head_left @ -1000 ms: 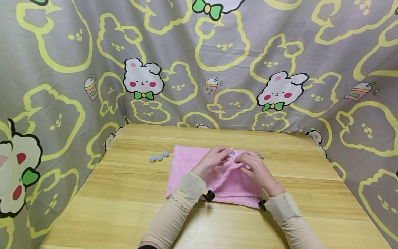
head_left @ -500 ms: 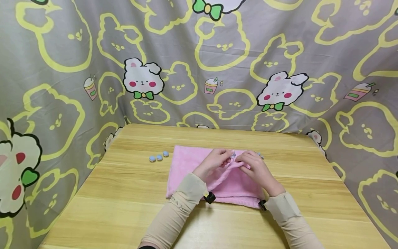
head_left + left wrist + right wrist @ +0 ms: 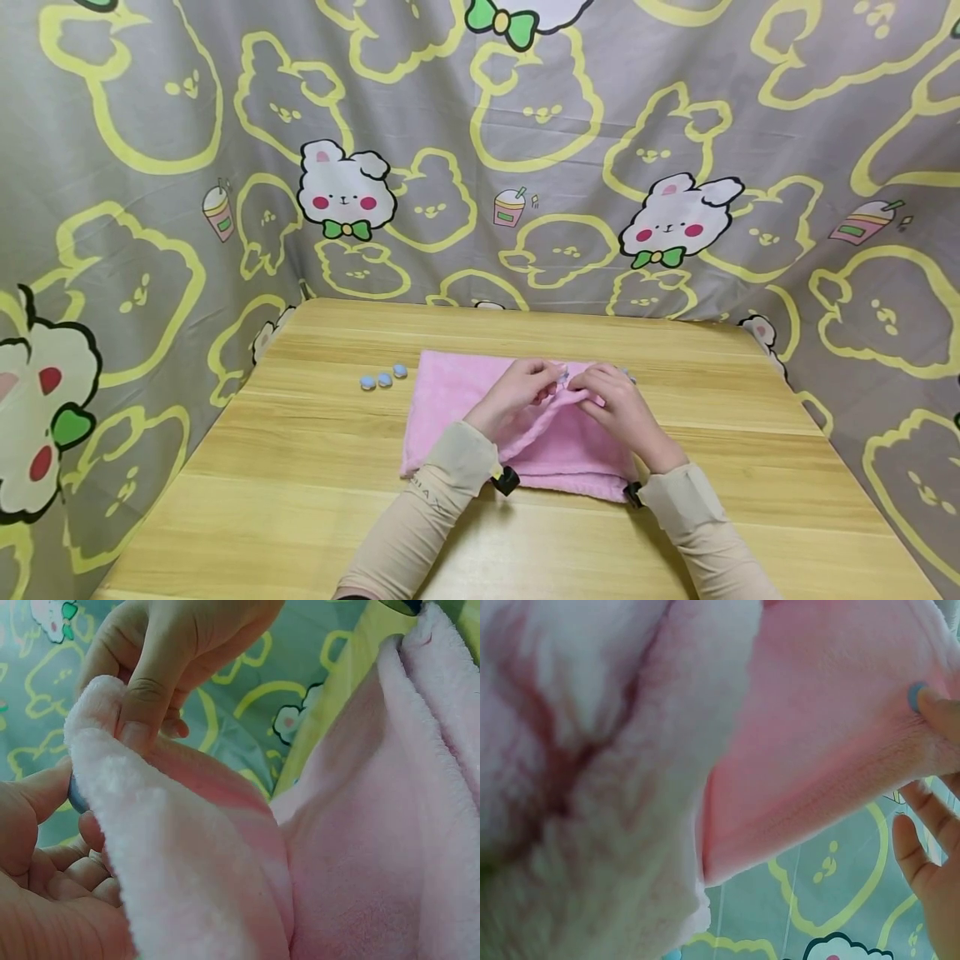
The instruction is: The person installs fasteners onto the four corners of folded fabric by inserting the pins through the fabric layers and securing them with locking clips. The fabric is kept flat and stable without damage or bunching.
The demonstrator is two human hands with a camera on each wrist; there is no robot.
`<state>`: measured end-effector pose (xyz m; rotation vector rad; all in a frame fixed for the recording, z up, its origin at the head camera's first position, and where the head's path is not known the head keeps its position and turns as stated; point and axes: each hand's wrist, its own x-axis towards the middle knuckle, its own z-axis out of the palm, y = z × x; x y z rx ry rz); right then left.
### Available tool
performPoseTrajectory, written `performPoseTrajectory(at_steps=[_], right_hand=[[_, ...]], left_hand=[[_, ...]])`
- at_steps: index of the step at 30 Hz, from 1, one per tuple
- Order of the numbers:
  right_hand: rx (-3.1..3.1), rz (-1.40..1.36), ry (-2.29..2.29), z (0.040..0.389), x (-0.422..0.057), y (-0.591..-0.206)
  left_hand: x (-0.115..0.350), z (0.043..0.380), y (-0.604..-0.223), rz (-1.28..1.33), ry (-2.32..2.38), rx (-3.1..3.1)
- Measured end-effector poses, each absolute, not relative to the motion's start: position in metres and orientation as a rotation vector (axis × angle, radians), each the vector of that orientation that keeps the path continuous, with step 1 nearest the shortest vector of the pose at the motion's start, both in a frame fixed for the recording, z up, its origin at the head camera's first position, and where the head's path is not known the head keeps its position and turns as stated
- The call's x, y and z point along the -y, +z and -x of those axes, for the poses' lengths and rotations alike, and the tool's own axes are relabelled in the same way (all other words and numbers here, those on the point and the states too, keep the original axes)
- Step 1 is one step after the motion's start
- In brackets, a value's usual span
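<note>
Head view puts the folded pink cloth (image 3: pixel 450 387) near the middle of the worktop (image 3: pixel 247 467), one layer of its near side lifted between my hands. My left hand (image 3: pixel 521 385) pinches a small blue piece (image 3: pixel 76 796) between thumb and finger, right against the raised edge; its remaining fingers look loosely bent. My right hand (image 3: pixel 617 403) pinches that same plush edge, thumb on one face and fingers on the other, at about 3 o'clock from the left. Whether the blue piece is fixed to the cloth or only pressed against it, I cannot tell.

Three loose blue pieces (image 3: pixel 385 380) sit on the worktop at 10 o'clock from the cloth; at 2 o'clock, just past my right hand, others (image 3: pixel 628 375) are partly hidden by my fingers.

I judge the cloth light, soft and floppy, with a thick nap that gives under pressure, so it sags wherever I don't support it. Its edge is best taken close beside the blue piece, pinched firmly so the layer stays taut. The blue piece looks hard, smooth and light, liable to slip from the fingertips; I'd hold it by its sides, thumb opposite forefinger, without squeezing hard.
</note>
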<state>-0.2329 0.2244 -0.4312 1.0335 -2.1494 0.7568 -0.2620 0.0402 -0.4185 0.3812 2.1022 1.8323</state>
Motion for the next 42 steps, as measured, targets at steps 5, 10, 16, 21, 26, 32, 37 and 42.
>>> performPoseTrajectory(at_steps=[5, 10, 16, 21, 26, 32, 37, 42], right_hand=[[2.117, -1.068, 0.752, 0.233, -0.224, -0.431], [2.100, -1.086, 0.760, 0.233, -0.224, -0.432], [2.116, -1.083, 0.776, 0.233, -0.224, -0.431], [2.182, -1.053, 0.793, 0.232, -0.226, -0.428], [2.216, -1.020, 0.818, 0.230, -0.230, -0.424], [2.259, -1.005, 0.798, 0.231, -0.233, -0.424], [2.302, -0.990, 0.794, 0.229, -0.234, -0.423], [2.327, -0.953, 0.807, 0.229, -0.236, -0.422]], left_hand=[[-0.038, 0.260, -0.417, -0.364, 1.818, -2.100], [-0.037, 0.259, -0.417, -0.382, 1.813, -2.106], [-0.034, 0.258, -0.414, -0.456, 1.749, -2.173], [-0.026, 0.256, -0.412, -0.568, 1.636, -2.227], [-0.021, 0.249, -0.408, -0.775, 1.429, -2.384], [-0.029, 0.235, -0.404, -0.806, 1.365, -2.544], [-0.035, 0.233, -0.407, -0.824, 1.313, -2.740], [-0.033, 0.236, -0.411, -0.806, 1.247, -2.841]])
